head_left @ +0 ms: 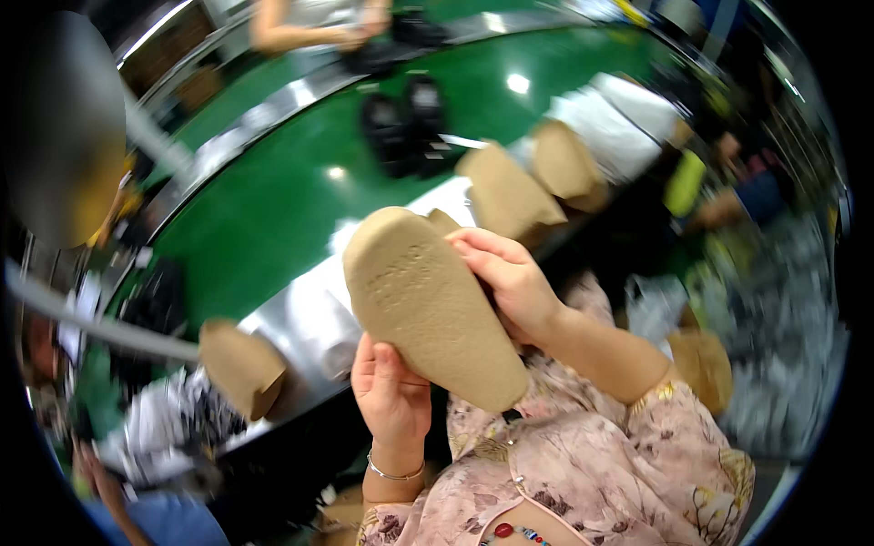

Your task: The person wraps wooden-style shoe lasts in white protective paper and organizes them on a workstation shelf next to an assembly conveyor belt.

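Observation:
A tan moulded shoe insert (pixel 428 314), shaped like a sole and embossed with marks near its wide end, is held up in front of me. My left hand (pixel 391 391) grips its lower left edge, thumb on the near face. At the upper right edge, my right hand (pixel 512 282) has its fingers closed round it, some of them hidden behind. The wide end points up and away; the narrow end tilts toward my lap. A small tan corner (pixel 442 221) shows behind the insert beside my right fingers; I cannot tell whether it belongs to a second piece.
A green conveyor belt (pixel 264 218) crosses ahead, carrying a pair of black shoes (pixel 401 123). Along its near ledge lie brown paper-like pieces (pixel 510 196), another brown piece (pixel 241 364) and white bundles (pixel 614 123). Across the belt a person (pixel 319 27) handles something black. Other people are at both sides.

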Available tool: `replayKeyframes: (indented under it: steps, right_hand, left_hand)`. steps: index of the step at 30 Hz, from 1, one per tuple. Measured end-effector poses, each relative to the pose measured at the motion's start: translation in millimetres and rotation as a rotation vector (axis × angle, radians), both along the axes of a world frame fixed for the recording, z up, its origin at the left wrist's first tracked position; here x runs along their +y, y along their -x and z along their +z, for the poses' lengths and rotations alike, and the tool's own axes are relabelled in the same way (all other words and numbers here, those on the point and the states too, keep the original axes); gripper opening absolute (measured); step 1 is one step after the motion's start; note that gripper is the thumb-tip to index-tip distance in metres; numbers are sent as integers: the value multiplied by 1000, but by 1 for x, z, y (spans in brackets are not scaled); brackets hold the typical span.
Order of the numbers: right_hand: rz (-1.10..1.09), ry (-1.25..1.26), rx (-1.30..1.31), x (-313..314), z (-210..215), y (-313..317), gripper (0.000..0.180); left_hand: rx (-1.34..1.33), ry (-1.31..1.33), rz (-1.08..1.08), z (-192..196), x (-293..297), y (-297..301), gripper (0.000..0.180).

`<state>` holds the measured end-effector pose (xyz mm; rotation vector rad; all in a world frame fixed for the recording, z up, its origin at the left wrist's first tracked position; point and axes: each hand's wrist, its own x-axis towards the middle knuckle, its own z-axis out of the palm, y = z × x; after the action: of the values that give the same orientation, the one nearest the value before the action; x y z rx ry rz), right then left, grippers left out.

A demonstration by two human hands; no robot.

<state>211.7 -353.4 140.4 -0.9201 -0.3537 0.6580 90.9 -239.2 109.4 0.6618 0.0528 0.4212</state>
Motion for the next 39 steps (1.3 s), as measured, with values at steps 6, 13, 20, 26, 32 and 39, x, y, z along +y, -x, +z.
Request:
replayKeyframes:
  steps: [6, 13, 20, 26, 32, 39]
  right_hand:
    - [-836, 602, -728, -217, -32, -41, 25]
    - [-1267, 1330, 269, -494, -356, 98, 23]
    - [-1165, 1588, 504, -462, -476, 154, 36]
    - [-164, 1730, 517, -456, -471, 154, 48]
    - [-438, 1796, 504, -448, -455, 156, 32]
    - [-1206, 1061, 734, -488, -527, 176, 18]
  left_hand:
    - [13, -176, -310, -24, -72, -44, 39]
    - [283, -115, -835, -80, -168, -84, 17]
    - [514, -216, -868, -98, -222, -104, 18]
    - [675, -277, -819, -119, -252, -112, 22]
    - [739, -295, -856, -128, -275, -118, 23]
    - [747, -344, -917, -118, -289, -133, 19]
